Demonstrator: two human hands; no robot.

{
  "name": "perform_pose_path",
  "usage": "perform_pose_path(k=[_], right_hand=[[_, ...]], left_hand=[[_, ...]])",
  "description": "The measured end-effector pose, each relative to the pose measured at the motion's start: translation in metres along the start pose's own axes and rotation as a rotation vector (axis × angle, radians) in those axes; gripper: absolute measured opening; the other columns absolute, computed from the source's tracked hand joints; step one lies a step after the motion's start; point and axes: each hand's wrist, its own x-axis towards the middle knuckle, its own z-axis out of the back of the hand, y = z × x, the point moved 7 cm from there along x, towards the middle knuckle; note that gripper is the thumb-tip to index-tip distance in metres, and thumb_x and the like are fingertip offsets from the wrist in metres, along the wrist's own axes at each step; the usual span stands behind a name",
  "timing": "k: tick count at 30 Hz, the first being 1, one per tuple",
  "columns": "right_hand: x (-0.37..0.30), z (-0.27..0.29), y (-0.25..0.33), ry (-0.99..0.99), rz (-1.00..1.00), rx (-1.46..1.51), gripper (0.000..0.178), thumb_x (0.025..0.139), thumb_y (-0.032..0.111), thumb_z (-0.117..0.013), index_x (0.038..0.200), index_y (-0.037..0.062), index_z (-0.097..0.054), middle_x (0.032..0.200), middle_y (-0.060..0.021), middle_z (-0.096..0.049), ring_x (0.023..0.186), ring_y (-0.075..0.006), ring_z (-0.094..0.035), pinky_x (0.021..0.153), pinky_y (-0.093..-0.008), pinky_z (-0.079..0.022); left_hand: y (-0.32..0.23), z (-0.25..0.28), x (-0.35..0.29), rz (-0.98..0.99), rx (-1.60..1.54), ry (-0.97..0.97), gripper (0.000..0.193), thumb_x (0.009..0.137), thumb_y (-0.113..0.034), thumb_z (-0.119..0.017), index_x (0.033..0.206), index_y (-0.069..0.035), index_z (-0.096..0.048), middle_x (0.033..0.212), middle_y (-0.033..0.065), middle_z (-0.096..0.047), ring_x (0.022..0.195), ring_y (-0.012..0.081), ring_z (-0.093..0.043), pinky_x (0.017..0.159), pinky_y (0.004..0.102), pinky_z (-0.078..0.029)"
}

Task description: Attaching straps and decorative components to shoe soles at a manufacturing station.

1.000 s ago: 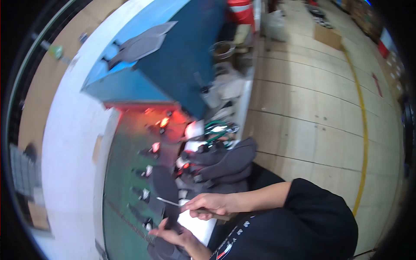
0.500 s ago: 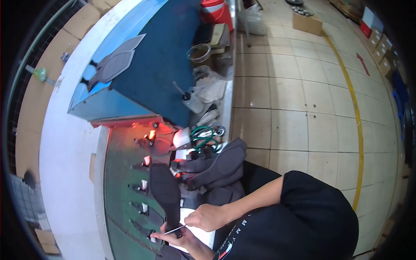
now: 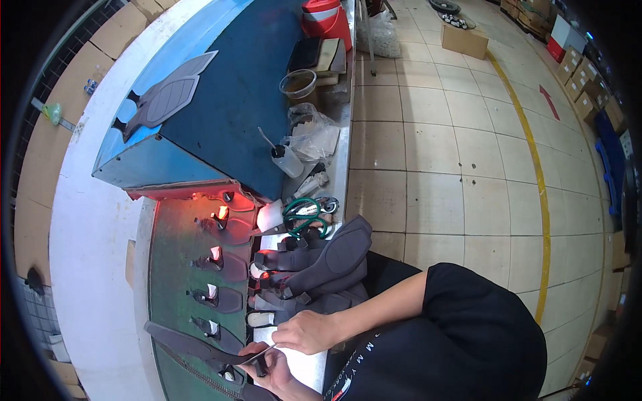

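Observation:
My left hand is closed on the narrow end of a dark grey padded, sole-shaped piece, which stretches out to the left over the green conveyor belt. A small black tab stands up at that end, by my fingers. In my right hand, just beside it, the fingers pinch a thin, pale stick-like tool. Its tip meets the piece near my left fingers; its exact kind cannot be made out. Several similar padded pieces lie stacked in front of my body, beyond the right forearm.
Smaller dark pieces with white tabs lie along the green belt, which runs under a blue machine housing glowing red at its opening. Green-handled scissors, a squeeze bottle and a plastic tub sit on the side ledge.
The padded piece has swung from pointing away from me to pointing left across the belt. Both hands stay close together, with the tool still in the right one. The view has shifted slightly.

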Motion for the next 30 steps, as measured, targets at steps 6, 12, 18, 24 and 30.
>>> perform_pose_path(k=[6, 12, 18, 24, 30], right_hand=[[-0.009, -0.019, -0.002, 0.072, -0.076, 0.06, 0.014, 0.089, 0.016, -0.049, 0.086, 0.0022, -0.049, 0.075, -0.0169, -0.06, 0.067, -0.0392, -0.06, 0.055, -0.0481, -0.045], [-0.024, -0.033, 0.028, 0.347, 0.153, 0.122, 0.013, 0.085, 0.016, -0.053, 0.082, 0.0028, -0.051, 0.068, -0.0137, -0.057, 0.062, -0.0347, -0.06, 0.052, -0.0444, -0.045], [0.001, 0.015, 0.041, -0.021, 0.179, 0.144, 0.03, 0.085, 0.025, -0.058, 0.109, 0.008, -0.057, 0.081, -0.0079, -0.059, 0.069, -0.029, -0.062, 0.053, -0.0386, -0.048], [0.01, 0.006, 0.034, -0.05, 0.158, -0.15, 0.052, 0.081, 0.035, -0.063, 0.129, 0.0154, -0.053, 0.081, -0.0059, -0.057, 0.064, -0.0247, -0.062, 0.051, -0.0348, -0.049], [0.013, 0.017, 0.044, -0.073, 0.205, -0.072, 0.04, 0.08, 0.028, -0.064, 0.115, 0.0112, -0.057, 0.074, -0.0056, -0.054, 0.061, -0.0245, -0.061, 0.05, -0.0355, -0.049]], left_hand=[[-0.015, 0.014, 0.009, -0.103, 0.147, -0.016, 0.021, 0.078, -0.022, -0.068, 0.09, -0.007, -0.058, 0.087, 0.0019, -0.063, 0.076, 0.0151, -0.06, 0.039, 0.0227, -0.027], [-0.014, 0.004, 0.025, -0.133, 0.163, 0.011, 0.025, 0.08, -0.023, -0.068, 0.092, -0.005, -0.057, 0.085, 0.0031, -0.061, 0.076, 0.014, -0.06, 0.039, 0.0218, -0.029], [-0.01, -0.005, 0.019, -0.123, 0.202, -0.145, 0.035, 0.081, -0.037, -0.069, 0.092, -0.006, -0.057, 0.086, 0.0065, -0.06, 0.074, 0.0142, -0.056, 0.049, 0.0254, -0.037], [0.021, -0.023, -0.009, -0.117, 0.583, -0.157, 0.046, 0.081, -0.046, -0.066, 0.1, -0.005, -0.063, 0.097, 0.009, -0.063, 0.088, 0.0188, -0.06, 0.08, 0.0316, -0.049], [0.023, -0.014, -0.02, -0.166, 0.525, 0.088, 0.037, 0.095, -0.029, -0.047, 0.129, -0.014, -0.051, 0.122, 0.01, -0.054, 0.11, 0.0221, -0.052, 0.092, 0.0359, -0.045]])
